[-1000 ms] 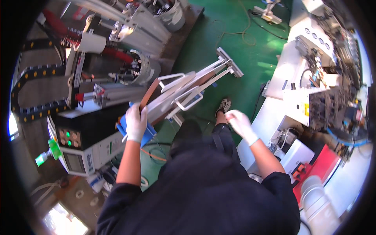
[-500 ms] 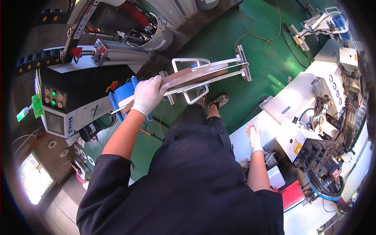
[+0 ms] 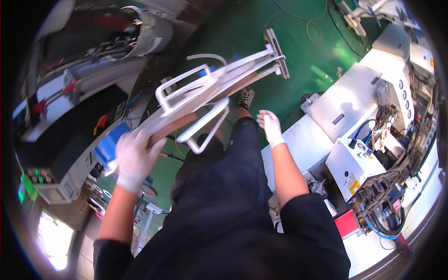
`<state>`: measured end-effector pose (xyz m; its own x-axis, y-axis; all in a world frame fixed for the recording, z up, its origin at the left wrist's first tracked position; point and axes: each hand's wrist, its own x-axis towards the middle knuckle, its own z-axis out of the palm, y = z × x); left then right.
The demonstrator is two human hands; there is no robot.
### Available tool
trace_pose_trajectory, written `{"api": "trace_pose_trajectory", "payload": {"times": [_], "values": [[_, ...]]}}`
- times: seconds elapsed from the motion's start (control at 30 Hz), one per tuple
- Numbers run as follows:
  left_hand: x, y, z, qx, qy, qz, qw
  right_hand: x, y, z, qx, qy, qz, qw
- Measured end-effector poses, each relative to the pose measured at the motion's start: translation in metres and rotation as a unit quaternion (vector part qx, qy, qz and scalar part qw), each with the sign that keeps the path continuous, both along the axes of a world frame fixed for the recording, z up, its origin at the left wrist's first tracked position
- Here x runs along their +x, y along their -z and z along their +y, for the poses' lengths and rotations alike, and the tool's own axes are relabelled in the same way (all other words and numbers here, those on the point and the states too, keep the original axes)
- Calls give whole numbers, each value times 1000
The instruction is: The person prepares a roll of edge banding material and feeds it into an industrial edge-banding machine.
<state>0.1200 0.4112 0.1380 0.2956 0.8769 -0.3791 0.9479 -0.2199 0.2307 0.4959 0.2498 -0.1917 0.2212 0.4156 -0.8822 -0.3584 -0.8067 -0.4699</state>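
My left hand (image 3: 137, 154), in a white glove, grips the near end of a white metal-frame stand (image 3: 186, 95). The stand slants away from me to the upper right, with loop-shaped bars on its sides and a brown strip along it. Its far end has a grey metal crossbar (image 3: 277, 53). Blue parts (image 3: 110, 139) show beside the left hand, blurred; I cannot tell whether they belong to the stand. My right hand (image 3: 269, 127), gloved too, holds nothing, its fingers loosely bent and apart. It hovers right of my legs, away from the stand.
To the left stands a black and white machine with a control panel (image 3: 39, 176). A round bin (image 3: 156, 35) is behind it. White machine cabinets (image 3: 345, 95) with wiring line the right side, above a red panel (image 3: 346, 224). A cable (image 3: 315, 32) lies on the green floor (image 3: 303, 56).
My left hand has moved down and left, bringing the stand nearer and tilting it. My right hand has come up and left towards my legs. The whole view has shifted.
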Motion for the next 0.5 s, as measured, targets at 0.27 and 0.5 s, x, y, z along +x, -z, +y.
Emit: {"api": "trace_pose_trajectory", "payload": {"times": [0.27,0.5], "values": [[11,8,2,-34,37,52,997,-51,167,111,-37,336,146,930],[9,9,-4,-57,12,71,996,-71,165,122,93,297,212,926]]}}
